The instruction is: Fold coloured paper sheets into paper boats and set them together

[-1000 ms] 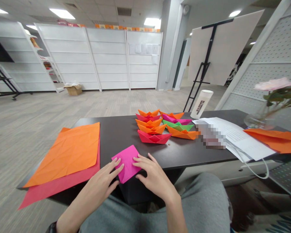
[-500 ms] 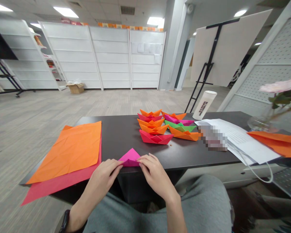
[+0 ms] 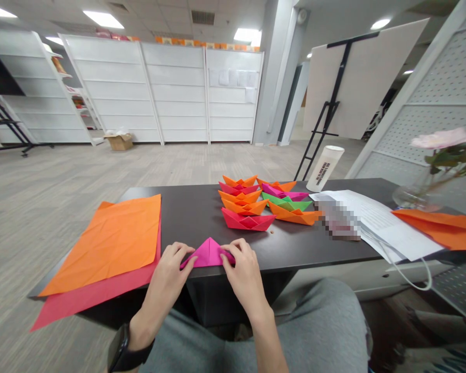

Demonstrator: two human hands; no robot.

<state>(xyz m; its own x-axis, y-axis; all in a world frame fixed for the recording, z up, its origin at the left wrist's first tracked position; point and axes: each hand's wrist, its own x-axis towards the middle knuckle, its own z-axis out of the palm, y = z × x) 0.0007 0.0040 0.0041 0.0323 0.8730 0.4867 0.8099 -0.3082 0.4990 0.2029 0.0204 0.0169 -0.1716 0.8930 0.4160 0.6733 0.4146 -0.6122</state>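
A folded magenta paper with a peaked top stands at the front edge of the black table. My left hand pinches its left end between thumb and fingers. At the right end, my right hand grips the paper the same way. Beyond my hands sit two columns of folded paper boats, with a red paper boat and an orange paper boat nearest me. Further back come a green paper boat and a purple one.
Orange paper sheets lie over red paper at the left. To the right are white papers, a cable, a white cylinder, more orange paper and a flower in a glass vase.
Both hands have shifted their grips on the magenta paper, thumbs now on its front. The paper's ends spread wider and its front face shows a flat triangle. The boats stay put.
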